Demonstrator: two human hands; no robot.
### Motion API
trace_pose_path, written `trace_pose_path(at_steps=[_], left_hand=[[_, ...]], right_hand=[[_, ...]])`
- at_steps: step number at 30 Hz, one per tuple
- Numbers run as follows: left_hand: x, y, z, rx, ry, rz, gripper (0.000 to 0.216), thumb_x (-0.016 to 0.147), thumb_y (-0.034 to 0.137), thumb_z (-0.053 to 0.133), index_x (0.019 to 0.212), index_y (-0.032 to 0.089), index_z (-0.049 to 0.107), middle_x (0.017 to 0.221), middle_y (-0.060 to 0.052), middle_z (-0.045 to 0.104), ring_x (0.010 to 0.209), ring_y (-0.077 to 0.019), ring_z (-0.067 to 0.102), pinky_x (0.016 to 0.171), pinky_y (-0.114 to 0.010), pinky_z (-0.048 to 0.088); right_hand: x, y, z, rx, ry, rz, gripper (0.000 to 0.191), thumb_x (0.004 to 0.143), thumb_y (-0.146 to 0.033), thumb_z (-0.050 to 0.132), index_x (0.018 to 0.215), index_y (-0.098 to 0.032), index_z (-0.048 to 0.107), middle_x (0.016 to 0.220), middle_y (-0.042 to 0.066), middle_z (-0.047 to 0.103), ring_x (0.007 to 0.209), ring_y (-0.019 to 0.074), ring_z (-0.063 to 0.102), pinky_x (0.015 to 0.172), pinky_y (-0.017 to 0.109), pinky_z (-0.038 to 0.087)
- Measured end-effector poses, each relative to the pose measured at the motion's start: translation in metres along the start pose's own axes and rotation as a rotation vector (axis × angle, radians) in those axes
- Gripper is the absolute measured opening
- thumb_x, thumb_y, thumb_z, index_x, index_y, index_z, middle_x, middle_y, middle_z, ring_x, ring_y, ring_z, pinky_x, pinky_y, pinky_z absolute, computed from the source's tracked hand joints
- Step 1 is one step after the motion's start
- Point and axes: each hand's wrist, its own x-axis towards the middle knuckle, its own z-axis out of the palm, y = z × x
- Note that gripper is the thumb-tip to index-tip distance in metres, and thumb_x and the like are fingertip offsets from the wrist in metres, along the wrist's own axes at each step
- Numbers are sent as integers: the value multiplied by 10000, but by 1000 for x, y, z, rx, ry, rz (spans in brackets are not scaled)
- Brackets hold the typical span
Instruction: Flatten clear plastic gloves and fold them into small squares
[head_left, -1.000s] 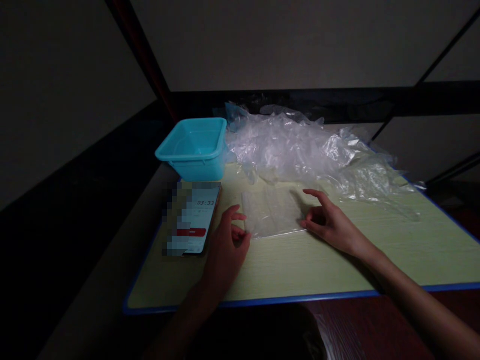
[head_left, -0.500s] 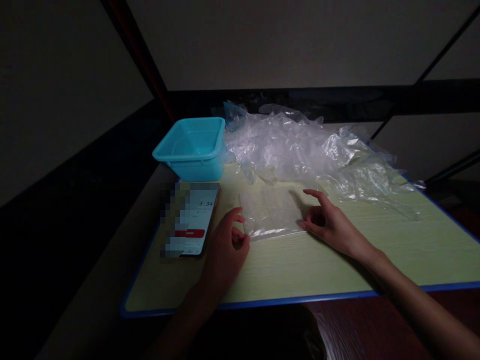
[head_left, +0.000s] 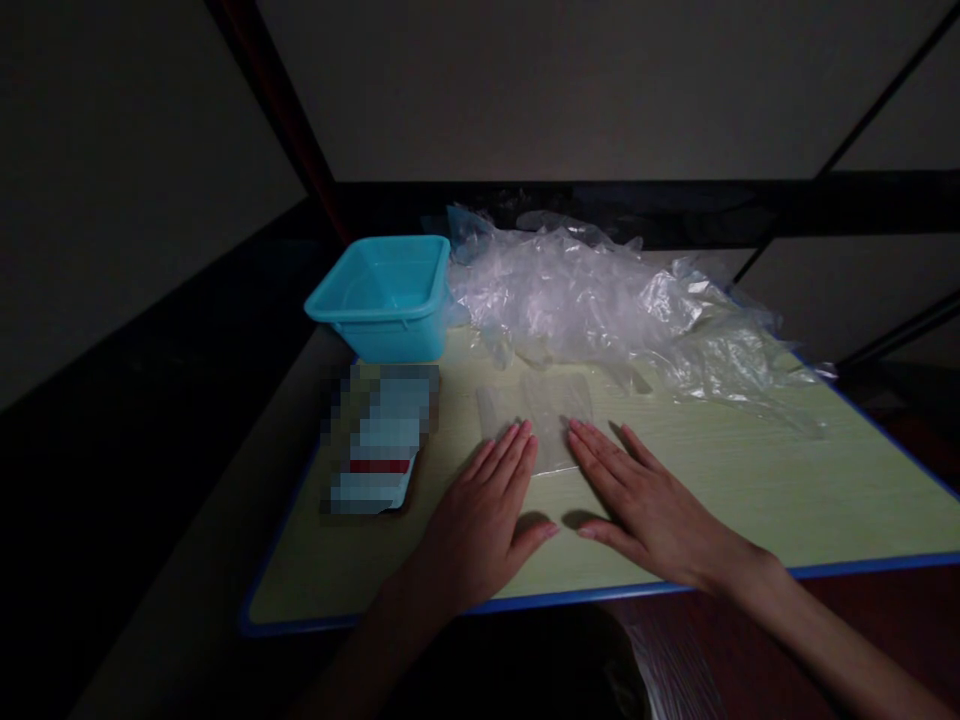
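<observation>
A clear plastic bag, folded into a small flat rectangle, lies on the table in front of me. My left hand rests palm down with its fingers stretched out, the fingertips over the bag's near left part. On the other side, my right hand is also flat, fingertips touching the bag's right edge and thumb pointing inward. Neither hand grips anything. The bag's near left corner is hidden under the left fingers.
A turquoise plastic basin stands at the back left of the pale table, which has a blue edge. Nearer, a phone lies partly pixelated. A heap of crumpled clear plastic bags spreads across the back and right.
Both hands have turned from curled fingers at the bag's sides to flat palms, with fingertips on the bag. They have moved closer together and toward me.
</observation>
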Motion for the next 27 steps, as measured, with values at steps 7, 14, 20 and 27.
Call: trace_pose_path(at_steps=[7,14,20,27], left_hand=[[2,0,-2,22,-37,-6,679,854,455,465,1363,55,258,1453,-175,226,1350,-249,162,1079,-419,226],[3,1,-2,15,-41,-11,673,844,435,487,1359,63,266,1450,-173,238,1348,-252,172,1079,-418,224],[3,-1,-3,37,-71,-9,692,835,443,498,1357,51,268,1455,-176,217,1349,-257,166,1083,-409,213],[1,-1,-1,30,-38,12,678,847,440,482,1367,70,253,1455,-166,228,1348,-247,170,1087,-414,207]], right_hand=[[-3,1,1,-3,15,21,748,889,-512,356,1426,-94,45,1447,172,193,1340,258,165,1059,527,195],[-5,2,0,20,-7,27,757,883,-523,367,1427,-99,55,1448,171,189,1338,261,172,1063,523,189],[-6,3,0,-7,-24,18,753,889,-532,337,1424,-87,48,1450,173,180,1344,251,149,1056,522,210],[-7,2,0,7,-6,23,736,894,-508,352,1427,-113,34,1450,161,195,1341,246,167,1056,524,204]])
